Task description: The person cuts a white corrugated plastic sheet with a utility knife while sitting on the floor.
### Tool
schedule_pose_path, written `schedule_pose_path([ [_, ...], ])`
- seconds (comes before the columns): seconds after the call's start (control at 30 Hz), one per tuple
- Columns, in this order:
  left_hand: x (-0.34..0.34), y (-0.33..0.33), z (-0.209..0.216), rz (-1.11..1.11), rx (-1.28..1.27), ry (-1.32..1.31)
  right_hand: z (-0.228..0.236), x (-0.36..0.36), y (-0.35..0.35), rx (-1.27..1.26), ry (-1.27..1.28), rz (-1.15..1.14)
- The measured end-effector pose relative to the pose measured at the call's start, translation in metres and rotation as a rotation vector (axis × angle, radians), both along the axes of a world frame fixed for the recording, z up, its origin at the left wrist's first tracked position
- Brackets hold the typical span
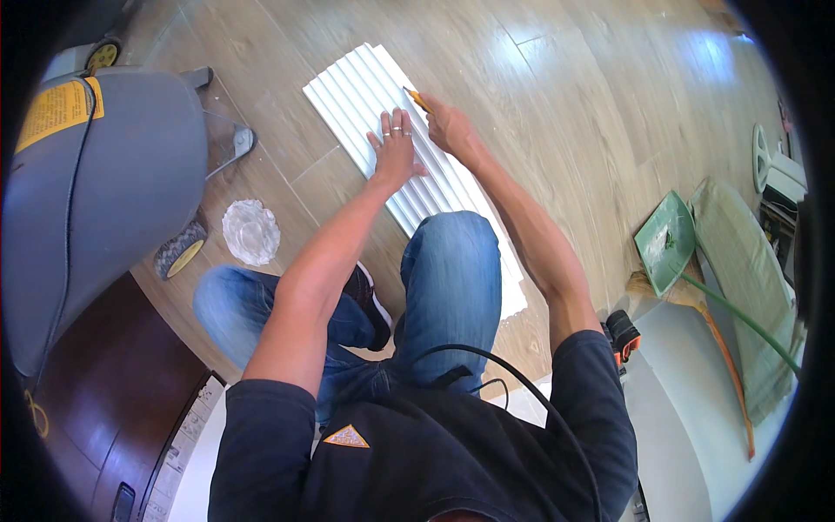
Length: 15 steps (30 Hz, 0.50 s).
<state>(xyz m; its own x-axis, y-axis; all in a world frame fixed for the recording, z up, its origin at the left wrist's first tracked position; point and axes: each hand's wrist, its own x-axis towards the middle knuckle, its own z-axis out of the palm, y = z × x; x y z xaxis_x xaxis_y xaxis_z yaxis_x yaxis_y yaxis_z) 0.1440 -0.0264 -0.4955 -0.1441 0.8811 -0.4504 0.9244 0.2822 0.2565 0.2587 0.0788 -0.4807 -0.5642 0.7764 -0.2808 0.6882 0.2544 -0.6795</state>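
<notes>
A long white ribbed panel (348, 96) lies on the floor in front of me, running from the upper left down under my raised knee. My left hand (398, 155) rests on its ribs with fingers stretched out and two rings showing. In my right hand (450, 129) is a slim yellow utility knife (419, 100), fingers wrapped round it. The knife's dark tip points to the upper left, over the panel's flat right-hand strip. From here I cannot tell whether the tip touches the panel.
A large grey wheeled machine (148, 157) stands at the left, near a round whitish disc (251, 232) on the wood-look floor (591, 113). At the right are a green dustpan (666, 239) and a black-and-orange tool (623, 335). A black cable (531, 387) crosses my lap.
</notes>
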Motion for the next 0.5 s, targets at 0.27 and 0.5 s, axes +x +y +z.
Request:
schedule_pose_path([
  [0.27, 0.002, 0.001, 0.005, 0.020, -0.004, -0.032, 0.018, 0.078, -0.058, -0.054, -0.038, -0.017],
  [0.5, -0.002, 0.000, 0.002, -0.016, 0.005, 0.002, 0.038, 0.128, -0.097, -0.143, -0.179, -0.015],
])
